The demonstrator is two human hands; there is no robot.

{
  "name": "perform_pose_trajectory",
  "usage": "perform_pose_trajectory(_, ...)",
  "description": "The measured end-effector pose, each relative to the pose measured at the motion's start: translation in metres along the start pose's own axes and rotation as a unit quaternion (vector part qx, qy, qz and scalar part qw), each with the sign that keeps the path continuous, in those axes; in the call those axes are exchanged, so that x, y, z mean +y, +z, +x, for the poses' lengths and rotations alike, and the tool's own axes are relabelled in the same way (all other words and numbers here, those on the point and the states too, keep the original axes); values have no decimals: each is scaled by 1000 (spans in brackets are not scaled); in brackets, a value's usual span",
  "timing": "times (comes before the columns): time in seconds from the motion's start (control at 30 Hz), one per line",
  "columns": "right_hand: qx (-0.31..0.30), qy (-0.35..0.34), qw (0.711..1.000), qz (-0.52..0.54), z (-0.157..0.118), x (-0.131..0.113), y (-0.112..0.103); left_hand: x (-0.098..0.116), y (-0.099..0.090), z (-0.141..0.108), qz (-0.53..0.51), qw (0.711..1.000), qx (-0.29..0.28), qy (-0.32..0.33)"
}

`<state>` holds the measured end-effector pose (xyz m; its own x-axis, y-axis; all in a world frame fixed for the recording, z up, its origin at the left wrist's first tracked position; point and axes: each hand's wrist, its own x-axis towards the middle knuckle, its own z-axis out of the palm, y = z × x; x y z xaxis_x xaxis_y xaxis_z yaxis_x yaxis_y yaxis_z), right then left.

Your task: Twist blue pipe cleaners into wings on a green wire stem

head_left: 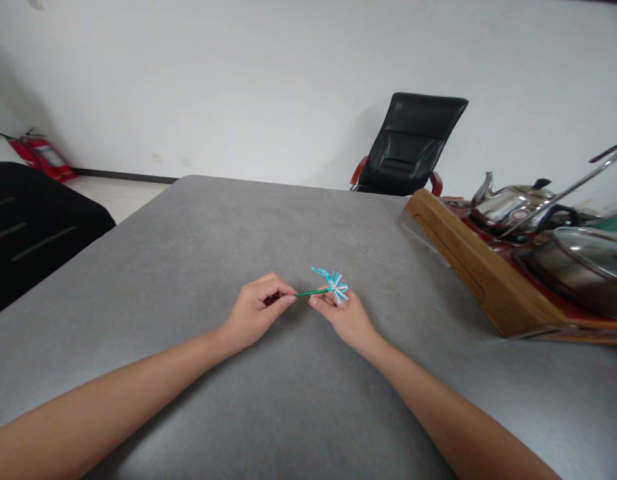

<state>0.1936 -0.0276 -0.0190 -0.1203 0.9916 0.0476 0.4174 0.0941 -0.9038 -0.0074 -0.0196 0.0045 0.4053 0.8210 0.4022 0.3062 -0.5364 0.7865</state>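
Grey worktop fills mid-frame; black chair upper right; wooden tray with kettle at right. Lower centre: left hand pinches the green stem; right hand curled at the blue-and-white head, grip unclear. Stem lies nearly level between them. Judged: two-handed fingertip handling in hand; any adjustment calls for a steady stem and light touch.
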Motion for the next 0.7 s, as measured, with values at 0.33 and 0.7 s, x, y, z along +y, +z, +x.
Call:
perform_pose_trajectory(0.33,0,6,1000,1,0,1,0,0,0,0,2,1000,-5,12)
perform_pose_trajectory(0.7,-17,-21,1000,14,0,-3,-2,2,-1,0,2,1000,-12,20)
